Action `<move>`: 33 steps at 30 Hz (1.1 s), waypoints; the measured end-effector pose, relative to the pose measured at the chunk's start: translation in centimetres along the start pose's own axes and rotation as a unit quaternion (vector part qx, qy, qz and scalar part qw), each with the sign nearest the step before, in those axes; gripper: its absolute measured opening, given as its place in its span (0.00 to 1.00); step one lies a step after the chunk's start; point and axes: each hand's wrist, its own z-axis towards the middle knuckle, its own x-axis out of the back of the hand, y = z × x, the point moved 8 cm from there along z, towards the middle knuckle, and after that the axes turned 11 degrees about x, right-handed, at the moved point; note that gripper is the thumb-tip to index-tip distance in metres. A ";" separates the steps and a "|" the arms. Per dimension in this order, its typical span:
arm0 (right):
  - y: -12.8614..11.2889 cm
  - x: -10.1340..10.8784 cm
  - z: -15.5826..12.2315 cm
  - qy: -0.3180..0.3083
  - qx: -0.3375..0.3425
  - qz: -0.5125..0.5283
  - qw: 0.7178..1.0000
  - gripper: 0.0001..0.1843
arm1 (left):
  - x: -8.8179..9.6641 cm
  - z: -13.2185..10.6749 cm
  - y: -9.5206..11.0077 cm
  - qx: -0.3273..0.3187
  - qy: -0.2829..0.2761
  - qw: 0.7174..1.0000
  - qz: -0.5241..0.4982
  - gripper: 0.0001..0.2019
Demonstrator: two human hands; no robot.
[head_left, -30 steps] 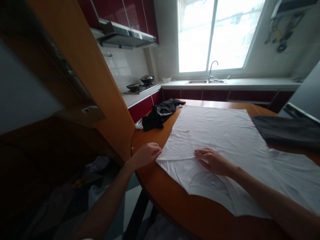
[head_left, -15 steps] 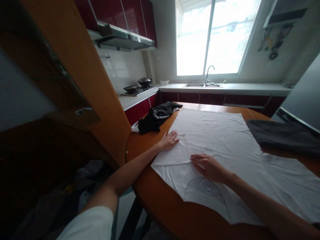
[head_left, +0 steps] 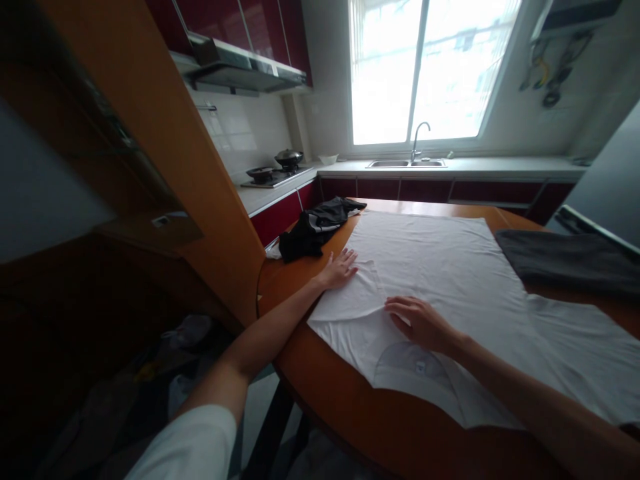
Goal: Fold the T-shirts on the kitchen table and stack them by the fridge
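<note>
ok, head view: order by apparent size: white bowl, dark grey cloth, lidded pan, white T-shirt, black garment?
1. White T-shirt
2. Dark grey cloth
3. Black garment
4. Lidded pan
5. White bowl

Apparent size only: pan and bowl sit farther back; T-shirt and grey cloth reach the right frame edge.

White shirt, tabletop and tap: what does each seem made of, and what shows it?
White shirt: matte fabric, perhaps cotton, softly wrinkled. Tabletop: probably varnished wood or veneer, orange-brown, shiny farther back. Tap: likely metal, thin, grey, finish unclear.
</note>
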 end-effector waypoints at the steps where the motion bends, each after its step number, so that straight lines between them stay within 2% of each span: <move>1: 0.1 0.1 0.0 0.008 -0.005 -0.008 1.000 0.14 | 0.4 0.1 0.7 -0.029 0.013 0.999 -0.007 0.23; 3: 0.3 0.1 0.0 0.018 -0.021 -0.017 0.999 0.15 | 1.0 0.7 2.0 -0.073 0.028 0.996 -0.036 0.16; 5: 0.4 0.2 0.1 0.023 -0.031 -0.016 0.999 0.15 | 1.2 1.8 2.9 -0.083 0.032 0.994 -0.067 0.11; 11: -0.4 -0.2 0.6 -0.008 -0.007 0.021 1.000 0.10 | 0.8 4.6 3.9 -0.067 0.074 0.989 -0.108 0.12; 17: -0.3 -0.3 0.5 -0.021 -0.013 0.013 1.000 0.10 | 0.8 4.6 3.7 -0.077 0.136 0.977 -0.143 0.09; 22: -0.4 -0.2 0.5 -0.018 -0.019 0.013 1.000 0.11 | 1.4 3.7 3.6 -0.062 0.142 0.983 -0.101 0.05; 24: -0.4 -0.2 0.5 -0.017 -0.019 0.012 1.000 0.11 | 1.5 3.0 3.0 -0.042 0.134 0.986 -0.085 0.08; 26: -0.3 -0.4 0.4 -0.019 -0.018 0.012 1.000 0.11 | 1.2 2.3 1.8 -0.012 0.111 0.992 -0.060 0.15; 30: -0.1 -0.7 0.2 -0.023 -0.022 0.010 0.999 0.11 | -0.7 1.6 -0.6 0.030 0.002 1.000 0.001 0.26; 33: 0.0 -0.7 0.2 -0.023 -0.022 0.008 0.999 0.11 | -1.0 1.5 -1.1 0.029 -0.026 0.999 0.006 0.29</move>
